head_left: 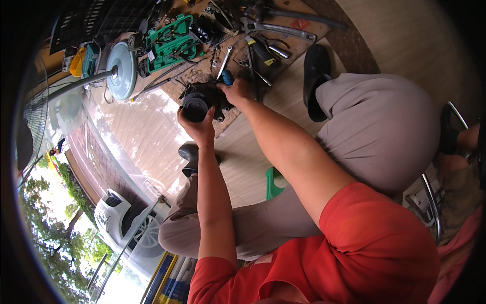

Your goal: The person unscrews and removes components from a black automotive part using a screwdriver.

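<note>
My left hand [202,130] is closed round the near side of a dark mechanical part with a round black cup-like end [195,105], its fingers and thumb on either side of the rim. Just to the right, my right hand [237,92] is wrapped round a blue-handled tool [228,77] at the same part. The working end of that tool cannot be made out. The part rests low on a brown board [230,119]. Beyond my right hand lies a silver combination wrench [225,62].
A green tool case [172,43] lies open at the far left of the board. An adjustable wrench [288,31], a yellow-and-black tool [261,52] and sockets are scattered beyond my hands. A fan with a pale blue round base [120,71] stands left. Another person sits at far right.
</note>
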Tool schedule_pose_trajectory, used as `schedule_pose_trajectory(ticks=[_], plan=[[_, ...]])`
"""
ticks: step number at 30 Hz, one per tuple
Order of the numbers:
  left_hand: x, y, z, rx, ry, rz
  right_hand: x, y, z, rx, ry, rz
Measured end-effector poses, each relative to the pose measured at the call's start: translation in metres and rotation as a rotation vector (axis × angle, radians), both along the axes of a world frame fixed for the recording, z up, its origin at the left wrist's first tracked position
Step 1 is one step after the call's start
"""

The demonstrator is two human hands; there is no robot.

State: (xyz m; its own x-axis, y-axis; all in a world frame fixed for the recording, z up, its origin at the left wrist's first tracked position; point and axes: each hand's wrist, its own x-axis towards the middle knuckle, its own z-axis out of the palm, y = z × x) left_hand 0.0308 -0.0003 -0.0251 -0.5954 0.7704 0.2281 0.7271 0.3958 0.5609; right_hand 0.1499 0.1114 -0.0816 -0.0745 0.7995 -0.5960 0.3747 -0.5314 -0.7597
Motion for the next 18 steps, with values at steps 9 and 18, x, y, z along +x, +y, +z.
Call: schedule_pose_trajectory(ticks=[9, 18], plan=[[-0.001, -0.002, -0.005, -0.021, -0.081, -0.031, 0.0, -0.002, -0.003, -0.05, 0.069, -0.04], [-0.031, -0.011, 0.0, -0.048, -0.353, -0.184, 0.002, -0.004, 0.002, -0.006, 0.065, -0.003]])
